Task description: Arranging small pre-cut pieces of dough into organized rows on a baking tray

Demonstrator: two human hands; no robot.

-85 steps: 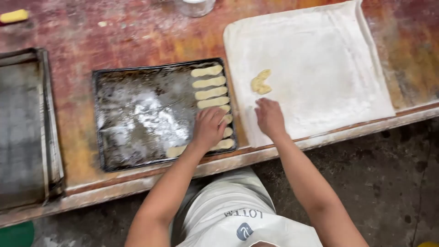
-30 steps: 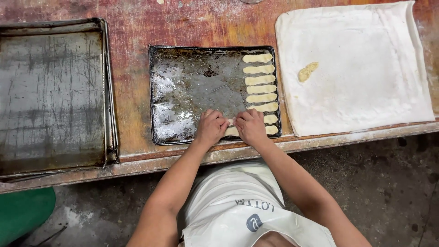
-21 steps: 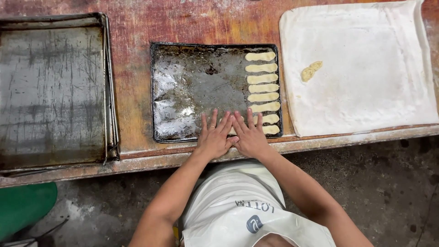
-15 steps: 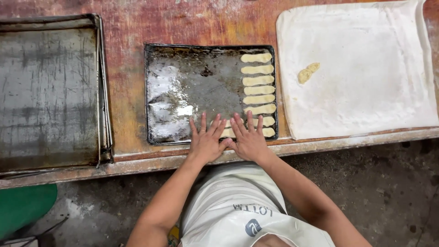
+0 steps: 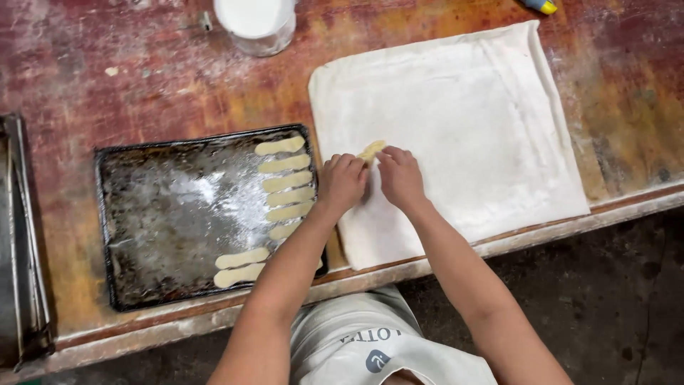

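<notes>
Dough piece [image 5: 371, 150]: small, pale yellow, soft-looking lump, longer than wide, lying slantwise; only its upper end shows, the rest is covered by fingertips.
Location of dough piece: on the white cloth [image 5: 463, 107], near the cloth's left edge, just right of the baking tray.
Left hand [image 5: 343, 182]: palm down on the cloth's left margin, fingers curled and closed onto the lower left end of the dough piece.
Right hand [image 5: 400, 177]: palm down on the cloth, fingers bent, tips pinching the same dough piece from the right; the two hands nearly touch.
Cloth: square, floured, creased along the top and right edges, spread flat on the table.
Baking tray [image 5: 142, 221]: dark, rectangular, scorched and dusted with flour, left of the cloth and just beside it.
Dough strips [image 5: 286, 182]: pale flat fingers lying crosswise in a column along the tray's right side; two more [image 5: 241, 265] lie near the front edge. The left forearm crosses over the tray's front right corner.
Table [image 5: 142, 78]: worn reddish wood, flour-smeared.
White container [image 5: 256, 21]: round, at the far edge, above the gap between tray and cloth.
Second tray [image 5: 21, 235]: dark metal, at far left, mostly cut off.
</notes>
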